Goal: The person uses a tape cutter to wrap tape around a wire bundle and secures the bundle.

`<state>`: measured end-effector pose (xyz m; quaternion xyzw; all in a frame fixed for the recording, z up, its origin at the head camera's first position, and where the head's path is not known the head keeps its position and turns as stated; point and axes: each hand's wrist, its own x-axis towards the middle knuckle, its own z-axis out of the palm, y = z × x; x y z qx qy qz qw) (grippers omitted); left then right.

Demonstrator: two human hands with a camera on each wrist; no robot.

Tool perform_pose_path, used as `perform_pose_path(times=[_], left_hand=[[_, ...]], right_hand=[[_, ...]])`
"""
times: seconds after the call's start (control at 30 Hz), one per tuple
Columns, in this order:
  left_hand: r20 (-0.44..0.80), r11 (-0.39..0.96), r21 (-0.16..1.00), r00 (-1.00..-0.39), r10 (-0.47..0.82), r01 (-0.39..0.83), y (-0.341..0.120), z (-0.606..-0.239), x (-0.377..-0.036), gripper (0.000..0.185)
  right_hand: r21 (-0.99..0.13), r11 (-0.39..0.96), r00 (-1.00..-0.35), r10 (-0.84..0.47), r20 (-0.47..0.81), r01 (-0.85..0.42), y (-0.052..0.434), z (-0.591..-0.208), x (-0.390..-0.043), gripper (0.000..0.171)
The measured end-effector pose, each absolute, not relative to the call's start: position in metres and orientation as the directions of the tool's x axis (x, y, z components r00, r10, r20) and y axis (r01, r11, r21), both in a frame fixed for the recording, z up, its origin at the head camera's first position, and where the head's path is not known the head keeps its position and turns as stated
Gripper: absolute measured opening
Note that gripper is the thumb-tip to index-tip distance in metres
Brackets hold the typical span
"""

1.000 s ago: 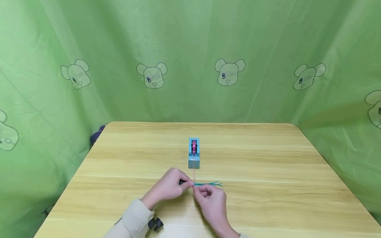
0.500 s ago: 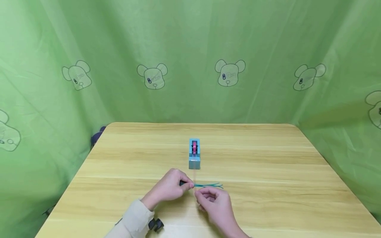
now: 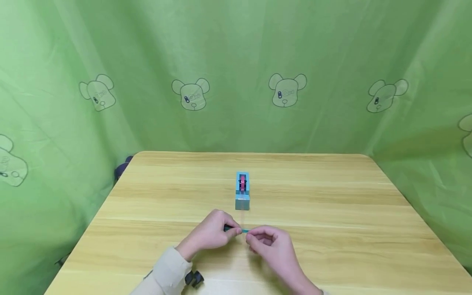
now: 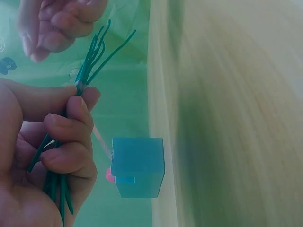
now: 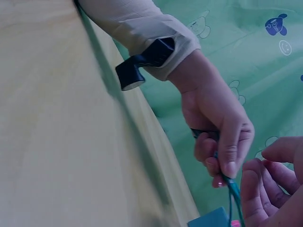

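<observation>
Though smooth, thin green strands (image 4: 84, 72), unevenly curved

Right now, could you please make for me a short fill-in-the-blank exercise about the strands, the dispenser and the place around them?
1. The person's ____ hand grips the bundle of thin green strands.
2. A strip of tape leads from the ____ dispenser toward this bundle.
3. Inside the dispenser, the roll is ____ in colour.
4. Behind the table hangs a ____ curtain.

Missing words: left; blue; pink; green.
</observation>
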<state>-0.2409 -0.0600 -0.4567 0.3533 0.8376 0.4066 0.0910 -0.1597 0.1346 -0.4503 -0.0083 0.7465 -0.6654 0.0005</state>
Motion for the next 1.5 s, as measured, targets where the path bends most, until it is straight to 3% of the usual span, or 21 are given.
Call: perform_pose_path(times=[0.4,0.73,1.5], left_hand=[[0.12,0.428,0.744,-0.734,0.669,0.513,-0.06,-0.456,-0.242,0.012],[0.122,0.426,0.742,-0.73,0.673,0.517,-0.06,-0.457,-0.242,0.013],[0.144,0.418,0.729,-0.718,0.681,0.543,-0.062,-0.458,-0.245,0.013]], right_hand=[[-0.996,0.049,-0.996,-0.043,0.074,-0.076,0.143,-0.432,-0.171,0.017],[-0.987,0.07,-0.988,-0.074,0.136,-0.141,0.152,-0.418,-0.189,0.019],[-0.983,0.169,-0.993,-0.104,0.056,-0.073,0.162,-0.416,-0.228,0.025]])
